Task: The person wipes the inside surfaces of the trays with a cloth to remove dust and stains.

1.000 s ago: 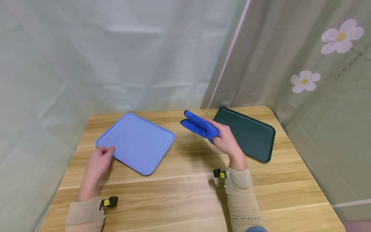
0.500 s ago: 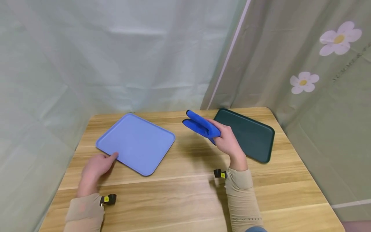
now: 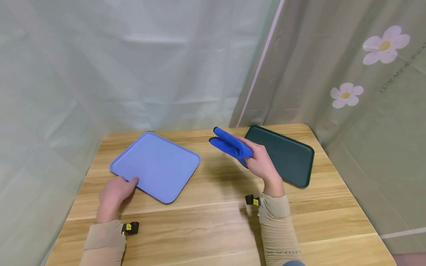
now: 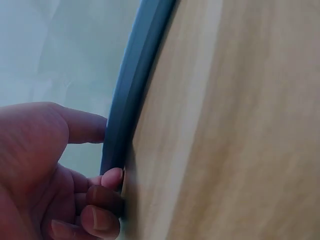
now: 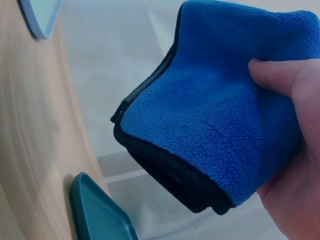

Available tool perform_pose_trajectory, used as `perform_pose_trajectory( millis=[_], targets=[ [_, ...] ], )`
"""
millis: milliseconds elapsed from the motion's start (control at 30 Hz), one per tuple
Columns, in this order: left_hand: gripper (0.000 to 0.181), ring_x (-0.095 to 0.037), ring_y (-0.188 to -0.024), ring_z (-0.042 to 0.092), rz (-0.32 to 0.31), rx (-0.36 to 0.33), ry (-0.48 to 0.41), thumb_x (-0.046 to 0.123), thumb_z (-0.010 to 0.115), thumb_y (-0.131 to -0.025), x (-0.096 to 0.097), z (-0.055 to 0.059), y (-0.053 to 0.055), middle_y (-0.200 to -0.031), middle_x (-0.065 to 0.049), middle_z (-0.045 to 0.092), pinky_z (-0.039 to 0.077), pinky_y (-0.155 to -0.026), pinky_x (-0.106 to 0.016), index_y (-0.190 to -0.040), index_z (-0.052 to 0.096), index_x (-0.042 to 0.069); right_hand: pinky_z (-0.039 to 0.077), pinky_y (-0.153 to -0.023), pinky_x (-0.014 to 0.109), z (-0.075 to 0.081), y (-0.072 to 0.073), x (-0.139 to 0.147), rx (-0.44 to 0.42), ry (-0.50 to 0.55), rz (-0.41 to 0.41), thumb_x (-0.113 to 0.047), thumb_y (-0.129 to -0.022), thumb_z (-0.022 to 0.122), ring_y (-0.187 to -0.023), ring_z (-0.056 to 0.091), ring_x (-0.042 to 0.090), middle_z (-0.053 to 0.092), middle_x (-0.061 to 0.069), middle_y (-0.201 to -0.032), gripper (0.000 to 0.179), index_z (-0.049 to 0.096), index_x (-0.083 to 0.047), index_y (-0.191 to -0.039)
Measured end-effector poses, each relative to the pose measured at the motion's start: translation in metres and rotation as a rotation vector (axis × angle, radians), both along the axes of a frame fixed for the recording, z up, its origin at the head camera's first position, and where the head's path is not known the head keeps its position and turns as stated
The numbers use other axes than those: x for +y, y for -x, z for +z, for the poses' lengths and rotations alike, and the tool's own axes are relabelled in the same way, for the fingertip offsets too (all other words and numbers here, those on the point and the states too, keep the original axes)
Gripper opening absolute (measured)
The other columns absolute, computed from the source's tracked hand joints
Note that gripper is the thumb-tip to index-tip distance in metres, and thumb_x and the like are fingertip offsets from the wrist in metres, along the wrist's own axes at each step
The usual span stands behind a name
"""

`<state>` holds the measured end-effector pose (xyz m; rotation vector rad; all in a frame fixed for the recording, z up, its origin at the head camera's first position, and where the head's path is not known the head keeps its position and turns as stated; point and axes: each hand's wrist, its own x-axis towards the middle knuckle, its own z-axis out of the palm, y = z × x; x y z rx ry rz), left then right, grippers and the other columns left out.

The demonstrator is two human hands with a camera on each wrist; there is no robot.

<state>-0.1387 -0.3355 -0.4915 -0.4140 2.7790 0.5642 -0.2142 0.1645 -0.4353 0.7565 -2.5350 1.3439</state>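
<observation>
A light blue-violet rectangular tray (image 3: 159,162) lies at the left of the wooden table. My left hand (image 3: 118,190) pinches its near edge, thumb over the rim. In the left wrist view the thumb (image 4: 87,126) meets the tray rim (image 4: 131,85) and the other fingers curl at its lower side. My right hand (image 3: 263,160) holds a folded blue cloth (image 3: 231,144) above the table. In the right wrist view the cloth (image 5: 215,110) looks fluffy, with black edging, and the thumb presses on its face.
A dark green tray (image 3: 283,155) lies at the back right, partly behind my right hand. The wooden table (image 3: 199,232) ends at a grey-green curtain (image 3: 166,74) behind and at both sides. White flowers (image 3: 386,45) are printed on the right curtain.
My left hand has slid slightly right along the tray's near edge, its thumb now extended over the rim. The right hand and cloth stay almost still.
</observation>
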Motion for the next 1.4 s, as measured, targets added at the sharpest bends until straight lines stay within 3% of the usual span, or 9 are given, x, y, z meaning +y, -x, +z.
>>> perform_pose_trajectory(
  millis=[233, 400, 567, 667, 733, 867, 933, 1133, 1400],
  targets=[
    [0.070, -0.051, -0.105, 0.063, -0.006, 0.057, -0.039, 0.045, 0.045, -0.106, 0.002, -0.003, 0.004, -0.134, -0.044, 0.055, 0.054, -0.081, -0.064, -0.134, 0.055, -0.018, 0.047, -0.084, 0.048, 0.001, 0.000, 0.002, 0.009, -0.001, -0.011, 0.014, -0.090, 0.050, -0.105, 0.065, 0.034, 0.068, 0.014, -0.140, 0.071, 0.062, -0.019, -0.152],
    [0.049, -0.045, -0.092, 0.062, 0.047, 0.136, -0.110, 0.035, 0.044, -0.106, 0.001, -0.009, 0.004, -0.111, -0.035, 0.063, 0.052, -0.073, -0.055, -0.110, 0.060, -0.011, 0.048, -0.086, 0.049, 0.001, 0.000, 0.003, 0.007, 0.009, -0.005, 0.015, -0.091, 0.050, -0.106, 0.065, 0.034, 0.068, 0.013, -0.140, 0.071, 0.062, -0.019, -0.152],
    [0.034, -0.025, -0.061, 0.063, 0.244, 0.231, -0.435, 0.022, 0.042, -0.106, 0.005, -0.016, 0.008, -0.075, -0.014, 0.063, 0.053, -0.057, -0.038, -0.109, 0.055, -0.009, 0.048, -0.084, 0.048, 0.000, 0.000, 0.005, 0.009, 0.008, -0.015, 0.015, -0.091, 0.050, -0.105, 0.065, 0.033, 0.069, 0.013, -0.140, 0.071, 0.062, -0.019, -0.152],
    [0.047, -0.020, -0.066, 0.066, 0.387, 0.284, -0.683, 0.017, 0.037, -0.107, 0.011, -0.017, 0.012, -0.098, -0.019, 0.063, 0.059, -0.058, -0.033, -0.137, 0.043, -0.018, 0.047, -0.083, 0.048, 0.000, 0.000, 0.006, 0.009, 0.007, -0.023, 0.014, -0.091, 0.051, -0.103, 0.065, 0.033, 0.069, 0.013, -0.139, 0.071, 0.062, -0.021, -0.152],
    [0.057, -0.029, -0.096, 0.069, 0.452, 0.316, -0.759, 0.019, 0.033, -0.109, 0.013, -0.018, 0.015, -0.126, -0.032, 0.057, 0.062, -0.080, -0.036, -0.152, 0.031, -0.019, 0.047, -0.082, 0.047, -0.001, 0.000, 0.006, 0.007, 0.005, -0.027, 0.013, -0.092, 0.051, -0.101, 0.065, 0.032, 0.069, 0.012, -0.138, 0.071, 0.062, -0.022, -0.153],
    [0.064, -0.042, -0.149, 0.032, 0.533, 0.392, -0.830, 0.021, 0.024, -0.111, 0.020, -0.021, 0.019, -0.166, -0.036, 0.022, 0.031, -0.124, -0.050, -0.162, 0.014, -0.016, 0.048, -0.082, 0.047, -0.003, -0.001, 0.007, 0.004, 0.004, -0.031, 0.013, -0.092, 0.051, -0.100, 0.065, 0.032, 0.070, 0.012, -0.138, 0.071, 0.062, -0.023, -0.152],
    [0.063, -0.043, -0.154, 0.021, 0.545, 0.443, -0.832, 0.022, 0.020, -0.111, 0.024, -0.023, 0.019, -0.170, -0.034, 0.018, 0.018, -0.128, -0.053, -0.163, 0.014, -0.014, 0.048, -0.082, 0.047, -0.004, -0.001, 0.007, 0.005, 0.003, -0.035, 0.013, -0.092, 0.051, -0.099, 0.065, 0.032, 0.070, 0.012, -0.137, 0.071, 0.062, -0.023, -0.152],
    [0.056, -0.042, -0.147, 0.031, 0.531, 0.573, -0.804, 0.026, 0.019, -0.114, 0.046, -0.016, 0.022, -0.163, -0.033, 0.031, 0.023, -0.126, -0.052, -0.158, 0.025, -0.009, 0.051, -0.087, 0.051, -0.002, -0.003, 0.008, 0.001, 0.014, -0.073, 0.009, -0.096, 0.052, -0.104, 0.068, 0.034, 0.070, 0.014, -0.136, 0.066, 0.062, -0.022, -0.153],
    [0.051, -0.037, -0.130, 0.047, 0.405, 0.730, -0.782, 0.027, 0.025, -0.117, 0.089, 0.009, 0.034, -0.143, -0.029, 0.049, 0.036, -0.111, -0.047, -0.152, 0.038, -0.008, 0.048, -0.108, 0.061, 0.005, -0.005, 0.007, -0.043, 0.120, -0.213, -0.006, -0.107, 0.055, -0.133, 0.062, 0.037, 0.064, 0.008, -0.148, 0.052, 0.060, -0.027, -0.154]
  ],
)
